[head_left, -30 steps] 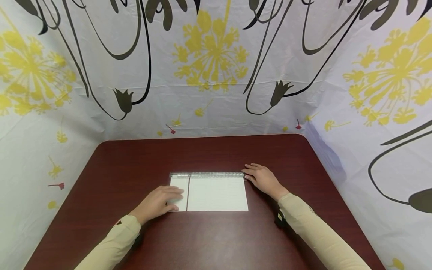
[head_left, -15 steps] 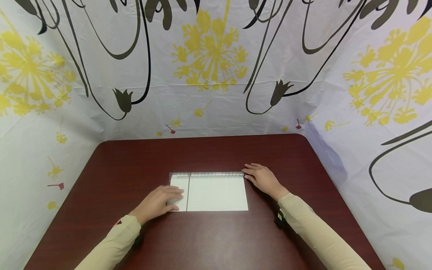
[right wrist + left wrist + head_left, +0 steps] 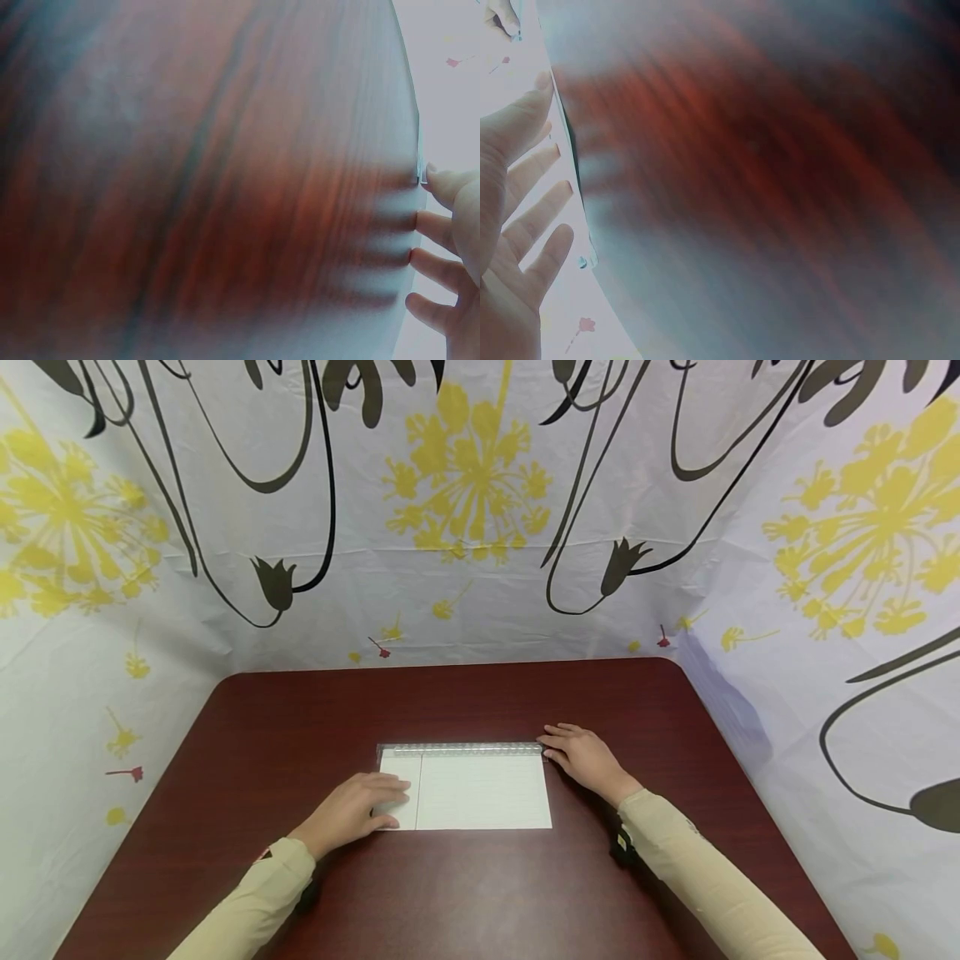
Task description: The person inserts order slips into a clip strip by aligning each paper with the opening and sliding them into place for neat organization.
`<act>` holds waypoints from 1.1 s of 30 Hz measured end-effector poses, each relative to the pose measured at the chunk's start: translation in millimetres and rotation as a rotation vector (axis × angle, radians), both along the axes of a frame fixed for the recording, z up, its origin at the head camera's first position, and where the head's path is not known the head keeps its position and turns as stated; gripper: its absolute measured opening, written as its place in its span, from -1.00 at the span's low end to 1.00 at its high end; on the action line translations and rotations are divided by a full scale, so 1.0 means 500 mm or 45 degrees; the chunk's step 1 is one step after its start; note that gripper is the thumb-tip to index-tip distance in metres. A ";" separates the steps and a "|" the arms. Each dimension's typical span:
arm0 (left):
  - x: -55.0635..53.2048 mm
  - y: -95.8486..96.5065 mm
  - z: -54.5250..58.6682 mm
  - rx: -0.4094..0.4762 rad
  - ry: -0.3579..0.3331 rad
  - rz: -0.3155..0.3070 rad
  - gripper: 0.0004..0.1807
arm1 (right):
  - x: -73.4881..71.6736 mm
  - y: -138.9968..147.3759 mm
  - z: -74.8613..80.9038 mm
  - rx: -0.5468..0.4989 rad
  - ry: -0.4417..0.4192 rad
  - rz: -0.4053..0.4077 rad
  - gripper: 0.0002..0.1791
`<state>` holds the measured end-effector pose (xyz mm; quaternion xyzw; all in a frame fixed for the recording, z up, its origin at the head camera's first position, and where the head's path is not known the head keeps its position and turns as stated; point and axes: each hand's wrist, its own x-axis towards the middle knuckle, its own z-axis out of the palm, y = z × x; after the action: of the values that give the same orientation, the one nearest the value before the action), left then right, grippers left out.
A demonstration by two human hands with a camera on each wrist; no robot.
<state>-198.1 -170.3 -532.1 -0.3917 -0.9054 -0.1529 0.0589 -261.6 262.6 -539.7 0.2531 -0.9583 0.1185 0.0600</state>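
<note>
A white lined notebook with a clear ring binding along its far edge lies flat on the table. A thin vertical line divides its wide right part from a narrow white left part. My left hand rests on that left part, fingers extended over it and thumb near the front edge. At the far right corner, my right hand touches the end of the binding with its fingers stretched out. In the wrist views, the left hand and right hand both show spread fingers.
The dark red-brown wooden table has rounded far corners. Behind it and on both sides hangs a white cloth printed with yellow and grey flowers. Light sleeves cover both forearms.
My left hand and the narrow left part have shifted very slightly right, and the dark line between the two parts has thinned. The right hand stays in place.
</note>
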 end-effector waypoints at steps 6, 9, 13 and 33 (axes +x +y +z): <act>0.000 0.001 0.002 -0.015 -0.005 0.010 -0.56 | 0.000 0.001 -0.001 -0.004 -0.003 0.000 -0.59; 0.001 0.001 0.002 -0.017 0.016 0.003 -0.56 | 0.000 0.000 -0.001 -0.001 0.001 0.002 -0.58; 0.002 0.002 0.001 -0.011 0.034 -0.013 -0.55 | 0.002 0.000 0.001 -0.002 0.008 0.005 -0.59; 0.005 0.007 0.015 -0.024 -0.045 -0.004 -0.57 | 0.003 -0.001 0.007 0.024 -0.016 0.002 -0.57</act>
<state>-195.6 -166.7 -524.6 -0.3908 -0.9071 -0.1514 0.0392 -260.3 262.0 -536.4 0.2536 -0.9596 0.1110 0.0515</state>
